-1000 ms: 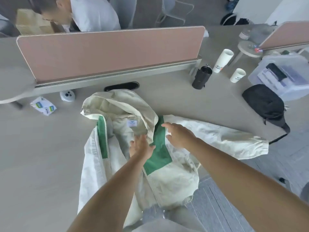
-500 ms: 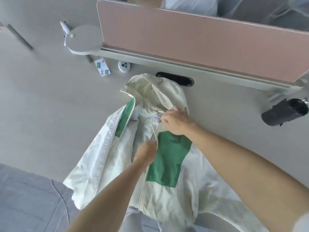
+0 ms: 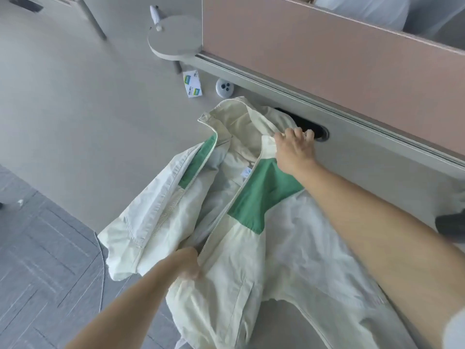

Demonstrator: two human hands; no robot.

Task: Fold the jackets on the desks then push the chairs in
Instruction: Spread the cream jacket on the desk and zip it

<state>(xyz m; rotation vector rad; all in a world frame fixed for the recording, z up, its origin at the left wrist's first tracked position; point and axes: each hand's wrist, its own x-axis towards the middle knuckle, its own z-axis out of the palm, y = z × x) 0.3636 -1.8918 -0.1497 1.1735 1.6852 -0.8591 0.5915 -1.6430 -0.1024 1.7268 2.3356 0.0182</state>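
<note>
A cream jacket [image 3: 241, 260] with green chest panels lies open on the grey desk [image 3: 88, 102], hood toward the partition and hem hanging over the front edge. My right hand [image 3: 294, 149] grips the right collar edge at the hood, just in front of the black cable slot. My left hand [image 3: 188, 263] pinches the right front panel's zipper edge low down, near the desk's front edge. The left front panel lies folded back, showing its lining.
A pink partition [image 3: 327, 59] runs along the back of the desk. A small card packet [image 3: 192, 84] and a round white puck [image 3: 224, 87] lie near it, beside a round shelf [image 3: 173, 40]. Grey carpet [image 3: 37, 260] shows at lower left. A black object [image 3: 450, 225] is at the right edge.
My right hand has moved up from the chest to the collar by the hood. My left hand has slid down the zipper edge toward the hem. The view has swung left.
</note>
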